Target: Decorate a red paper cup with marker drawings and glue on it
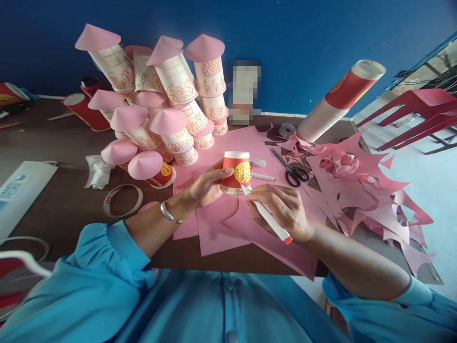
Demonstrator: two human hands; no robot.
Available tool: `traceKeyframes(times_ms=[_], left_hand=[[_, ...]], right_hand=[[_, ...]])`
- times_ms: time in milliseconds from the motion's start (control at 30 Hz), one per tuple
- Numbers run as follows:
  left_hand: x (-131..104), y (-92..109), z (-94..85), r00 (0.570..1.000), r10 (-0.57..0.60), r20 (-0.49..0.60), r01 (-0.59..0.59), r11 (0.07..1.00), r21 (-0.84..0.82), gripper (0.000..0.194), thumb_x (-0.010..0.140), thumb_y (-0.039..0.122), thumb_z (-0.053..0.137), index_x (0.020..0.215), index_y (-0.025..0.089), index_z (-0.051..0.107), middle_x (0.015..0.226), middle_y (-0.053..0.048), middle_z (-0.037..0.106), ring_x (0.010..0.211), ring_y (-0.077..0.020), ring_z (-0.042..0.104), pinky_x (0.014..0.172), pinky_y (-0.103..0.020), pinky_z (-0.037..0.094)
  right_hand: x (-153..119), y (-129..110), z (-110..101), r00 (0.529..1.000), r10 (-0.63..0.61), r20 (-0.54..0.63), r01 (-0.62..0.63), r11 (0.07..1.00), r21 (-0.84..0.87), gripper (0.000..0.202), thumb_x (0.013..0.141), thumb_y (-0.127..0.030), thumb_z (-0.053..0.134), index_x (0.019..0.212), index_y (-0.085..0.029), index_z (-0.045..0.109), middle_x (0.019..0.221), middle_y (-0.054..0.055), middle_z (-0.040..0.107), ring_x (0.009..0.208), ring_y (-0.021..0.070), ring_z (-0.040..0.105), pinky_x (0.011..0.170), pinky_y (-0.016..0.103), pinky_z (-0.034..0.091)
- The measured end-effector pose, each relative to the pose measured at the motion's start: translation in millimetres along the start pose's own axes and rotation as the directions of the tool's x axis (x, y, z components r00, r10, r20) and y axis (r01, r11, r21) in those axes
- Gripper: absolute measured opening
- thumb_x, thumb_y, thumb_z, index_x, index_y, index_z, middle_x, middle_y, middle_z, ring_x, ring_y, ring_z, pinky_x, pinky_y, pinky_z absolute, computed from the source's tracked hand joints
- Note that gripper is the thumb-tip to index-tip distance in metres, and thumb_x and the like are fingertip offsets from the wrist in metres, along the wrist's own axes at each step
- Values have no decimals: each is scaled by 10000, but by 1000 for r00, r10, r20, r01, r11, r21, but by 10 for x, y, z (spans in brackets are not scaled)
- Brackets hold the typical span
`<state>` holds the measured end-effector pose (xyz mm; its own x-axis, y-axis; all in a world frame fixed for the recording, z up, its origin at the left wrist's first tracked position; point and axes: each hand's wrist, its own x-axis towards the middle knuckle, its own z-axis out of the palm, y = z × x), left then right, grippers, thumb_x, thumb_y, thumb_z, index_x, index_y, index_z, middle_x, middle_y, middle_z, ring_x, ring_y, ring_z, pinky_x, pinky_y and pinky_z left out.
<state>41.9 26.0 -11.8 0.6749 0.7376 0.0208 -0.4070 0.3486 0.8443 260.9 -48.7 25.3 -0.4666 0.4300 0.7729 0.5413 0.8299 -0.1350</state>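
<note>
My left hand (208, 186) is wrapped round a red paper cup (236, 167) with a yellow emblem and a white band at its top. My right hand (280, 207) grips a white marker (268, 218) with an orange end, its tip at the cup's lower edge. Beneath both hands lie sheets of pink paper (217, 238). Just behind the cup rest a white pen (263, 176) and a small white tube (257, 163). Black-handled scissors (291, 169) lie to the right of them.
Stacked decorated cups (210, 76) with pink cone tops stand at the back left. A tall stack of paper cups (326, 112) leans at the back right, near a tape roll (286, 130). Pink scraps (371, 200) cover the right side. Another tape roll (123, 201) lies left.
</note>
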Motion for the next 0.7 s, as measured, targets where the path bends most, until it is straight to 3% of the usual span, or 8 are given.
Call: traceKeyframes(times_ms=[267, 700], left_hand=[[16, -20, 17, 1000, -5, -8, 4, 1000, -20, 706, 925, 612, 867, 1491, 199, 778, 1593, -256, 773, 1424, -512, 773, 1154, -645, 633], [5, -44, -29, 1000, -4, -8, 3, 997, -72, 628, 945, 541, 860, 1486, 230, 786, 1601, -225, 781, 1358, -458, 826, 1111, -591, 677]], right_hand=[[-4, -19, 2, 1000, 6, 0, -6, 1000, 14, 226, 1059, -33, 694, 1168, -217, 621, 842, -2, 782, 706, 168, 792, 621, 272, 613], [0, -33, 18, 1000, 5, -4, -5, 1000, 19, 190, 1075, -57, 681, 1132, -233, 636, 820, -24, 788, 695, 150, 780, 650, 266, 638]])
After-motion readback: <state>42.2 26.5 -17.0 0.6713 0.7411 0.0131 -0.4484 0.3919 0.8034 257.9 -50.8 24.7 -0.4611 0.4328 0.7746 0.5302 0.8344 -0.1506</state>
